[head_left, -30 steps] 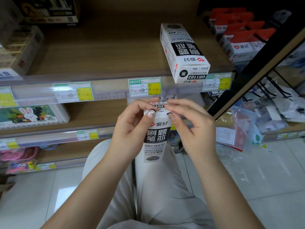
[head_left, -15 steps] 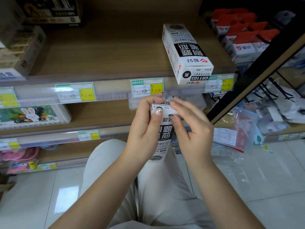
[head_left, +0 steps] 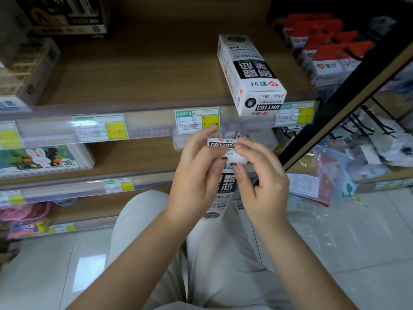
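Observation:
A tall white and black refill box [head_left: 224, 186] stands upright between my hands, in front of the shelves and above my lap. My left hand [head_left: 194, 175] grips its upper left side, thumb across the front. My right hand [head_left: 262, 175] pinches the top end flap of the box, which faces me. A matching white and black box [head_left: 250, 74] lies on the wooden shelf [head_left: 138, 70] above, its end overhanging the front edge.
Price labels [head_left: 196, 120] run along the shelf rails. Red and white boxes [head_left: 324, 54] are stacked at the back right. A rabbit-print box [head_left: 42, 158] sits on the lower shelf at left. Plastic bags [head_left: 330, 180] lie on the tiled floor at right, past a black post [head_left: 348, 92].
The held box has tilted so its top end faces me. Both hands have shifted at the top of the box, and my right fingers now pinch the end flap.

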`<control>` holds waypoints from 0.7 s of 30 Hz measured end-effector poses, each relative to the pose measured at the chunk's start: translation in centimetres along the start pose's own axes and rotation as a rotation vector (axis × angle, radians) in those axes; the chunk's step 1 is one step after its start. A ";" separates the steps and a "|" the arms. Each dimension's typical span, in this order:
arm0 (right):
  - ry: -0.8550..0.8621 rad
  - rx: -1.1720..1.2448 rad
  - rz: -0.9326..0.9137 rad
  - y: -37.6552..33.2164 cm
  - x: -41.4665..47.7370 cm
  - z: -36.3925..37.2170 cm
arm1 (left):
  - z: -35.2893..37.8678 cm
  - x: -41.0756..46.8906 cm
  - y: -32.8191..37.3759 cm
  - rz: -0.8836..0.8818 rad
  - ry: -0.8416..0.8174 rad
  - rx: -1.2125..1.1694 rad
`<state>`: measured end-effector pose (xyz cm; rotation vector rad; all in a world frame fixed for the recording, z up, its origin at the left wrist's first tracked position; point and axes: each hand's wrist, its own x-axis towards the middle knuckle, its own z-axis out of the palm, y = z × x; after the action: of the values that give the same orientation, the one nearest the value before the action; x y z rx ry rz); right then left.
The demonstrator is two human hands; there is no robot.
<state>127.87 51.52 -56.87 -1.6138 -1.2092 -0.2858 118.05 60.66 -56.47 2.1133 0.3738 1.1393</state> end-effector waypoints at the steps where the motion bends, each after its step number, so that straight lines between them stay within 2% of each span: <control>1: -0.003 -0.006 -0.001 0.1 0.0 0.0 | 0.0 0.1 -0.2 0.045 -0.012 0.037; 6: -0.043 -0.042 -0.036 0.4 -0.3 0.1 | -0.1 0.2 -1.1 0.115 -0.065 0.161; 13: -0.052 0.070 0.052 0.0 -0.1 0.0 | 0.0 0.3 -1.0 0.128 -0.109 0.166; 19: -0.218 0.390 0.383 -0.2 0.8 -0.5 | -1.7 1.6 0.5 0.012 -0.263 0.187; 21: -0.241 0.468 0.420 -0.6 1.5 -1.1 | -2.8 2.4 1.8 -0.017 -0.337 0.197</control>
<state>128.42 51.41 -55.02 -1.4620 -0.9849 0.4401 116.98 61.91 -52.67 2.4174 0.3551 0.7407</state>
